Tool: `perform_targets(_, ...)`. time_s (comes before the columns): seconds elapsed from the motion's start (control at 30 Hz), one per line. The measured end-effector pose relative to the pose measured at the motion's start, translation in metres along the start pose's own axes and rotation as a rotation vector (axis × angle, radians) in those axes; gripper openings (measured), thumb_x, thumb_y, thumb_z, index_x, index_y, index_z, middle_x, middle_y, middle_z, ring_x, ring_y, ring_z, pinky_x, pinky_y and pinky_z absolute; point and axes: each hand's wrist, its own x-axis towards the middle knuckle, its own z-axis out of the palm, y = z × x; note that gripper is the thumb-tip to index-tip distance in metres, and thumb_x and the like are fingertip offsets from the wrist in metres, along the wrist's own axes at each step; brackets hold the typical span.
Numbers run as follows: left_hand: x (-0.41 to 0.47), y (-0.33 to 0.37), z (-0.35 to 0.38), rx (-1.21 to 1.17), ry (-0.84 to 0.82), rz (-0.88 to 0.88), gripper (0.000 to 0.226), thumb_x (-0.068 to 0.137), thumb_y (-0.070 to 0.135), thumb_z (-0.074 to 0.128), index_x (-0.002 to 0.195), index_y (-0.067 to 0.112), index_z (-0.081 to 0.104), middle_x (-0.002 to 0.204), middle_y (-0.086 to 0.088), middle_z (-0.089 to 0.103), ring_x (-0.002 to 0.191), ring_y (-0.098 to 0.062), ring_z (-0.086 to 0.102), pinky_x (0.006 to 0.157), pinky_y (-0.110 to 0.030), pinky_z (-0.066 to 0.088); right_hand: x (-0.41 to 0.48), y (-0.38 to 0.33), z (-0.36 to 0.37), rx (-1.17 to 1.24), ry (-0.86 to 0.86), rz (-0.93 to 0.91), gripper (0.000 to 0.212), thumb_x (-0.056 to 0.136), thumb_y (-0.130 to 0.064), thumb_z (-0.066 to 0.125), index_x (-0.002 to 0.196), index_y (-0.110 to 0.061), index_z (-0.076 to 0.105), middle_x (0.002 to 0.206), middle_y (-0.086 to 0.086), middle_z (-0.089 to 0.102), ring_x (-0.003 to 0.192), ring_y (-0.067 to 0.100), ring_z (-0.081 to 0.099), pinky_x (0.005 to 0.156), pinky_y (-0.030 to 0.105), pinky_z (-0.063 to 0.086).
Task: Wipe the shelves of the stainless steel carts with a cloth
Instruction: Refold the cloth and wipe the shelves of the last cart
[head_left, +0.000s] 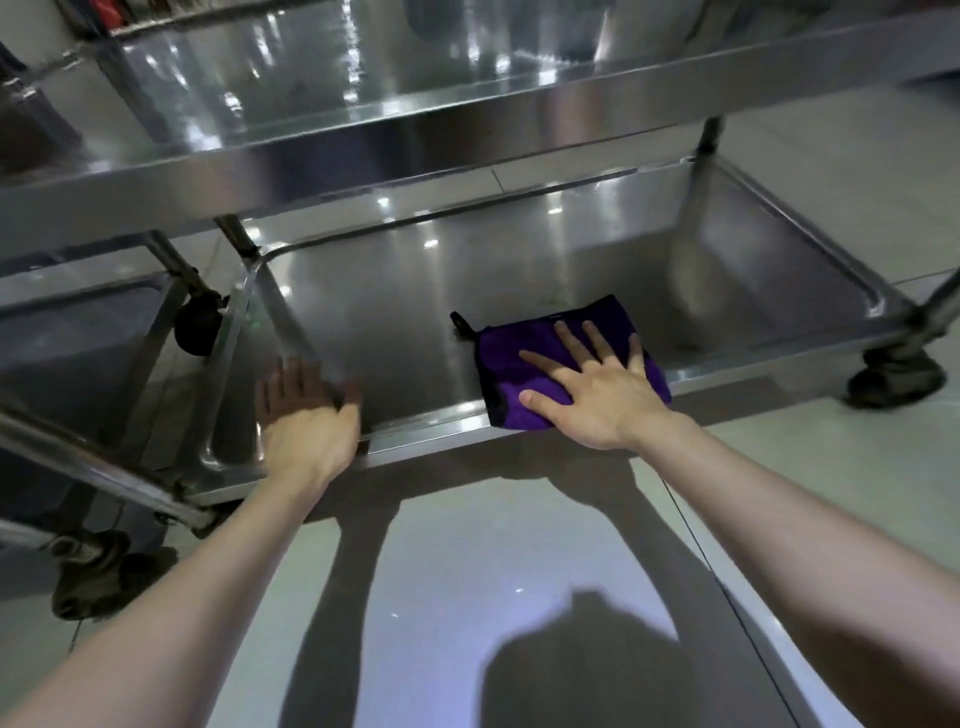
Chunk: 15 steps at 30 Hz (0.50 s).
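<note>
The upper shelf (363, 156) was cut off at both sides of the view, and its reflections were too smeared to read. A 2nd cart (78, 338) at the left showed only in part, cut by the frame edge. My left hand (306, 415) was blurred. Its fingers lay straight and held nothing, over the front rim of the bottom shelf (389, 312) near the left corner, and I could not tell whether it touched the steel.

I counted 1 cloth (524, 364), purple and folded, with a dark loop at its far left corner. It lay on the bottom shelf at the front, its near edge over the rim. My right hand (592, 395) pressed flat on it, fingers spread and straight, covering its right half.

I counted 2 shelves on this cart and 3 wheels: 1 at the right (896, 376), 1 at the near left (88, 571) and 1 dark one behind the left post (195, 327).

The shelf had a raised rim on all 4 sides. Steel stretched between my hands, and from the cloth to the back and right rims.
</note>
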Motion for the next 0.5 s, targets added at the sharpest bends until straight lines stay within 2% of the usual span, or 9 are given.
perform_targets(0.1,-0.007,0.08,0.006,-0.084,0.024,0.15,0.071,0.108,0.055,0.026,0.163,0.014,0.044,0.176,-0.011,0.032,0.166,-0.027,0.018,0.136,-0.043,0.006,0.0,-0.008,0.004,0.009,0.016,0.0,0.075,0.091,-0.093,0.007,0.161,-0.067,0.001,0.179,-0.006,-0.017,0.165,0.03,-0.021,0.122,0.073,-0.018)
perform_targets(0.17,-0.011,0.118,0.015,-0.111,-0.011,0.169,0.066,0.114,0.052,0.027,0.167,0.015,0.038,0.178,-0.01,0.028,0.168,-0.026,0.013,0.136,-0.043,0.004,0.0,-0.006,0.004,0.018,0.036,-0.009,0.075,0.091,-0.093,0.009,0.161,-0.067,0.002,0.179,-0.007,-0.016,0.165,0.029,-0.02,0.123,0.072,-0.018)
perform_targets(0.37,-0.017,0.11,0.039,0.05,-0.027,0.26,0.091,0.1,0.069,0.006,0.172,0.016,0.025,0.18,-0.011,0.022,0.169,-0.025,0.007,0.137,-0.048,0.003,0.027,0.041,-0.003,0.034,0.018,0.055,0.083,0.082,-0.099,0.01,0.159,-0.07,-0.001,0.178,-0.013,-0.018,0.164,0.021,-0.021,0.125,0.068,-0.017)
perform_targets(0.5,-0.013,0.113,0.043,0.068,-0.078,0.256,0.097,0.096,0.072,-0.004,0.175,0.019,0.011,0.183,-0.008,0.011,0.169,-0.022,0.001,0.136,-0.048,-0.001,0.083,0.082,-0.016,0.011,0.041,0.15,0.087,0.083,-0.101,0.008,0.161,-0.066,-0.005,0.178,-0.01,-0.021,0.164,0.026,-0.023,0.124,0.071,-0.017)
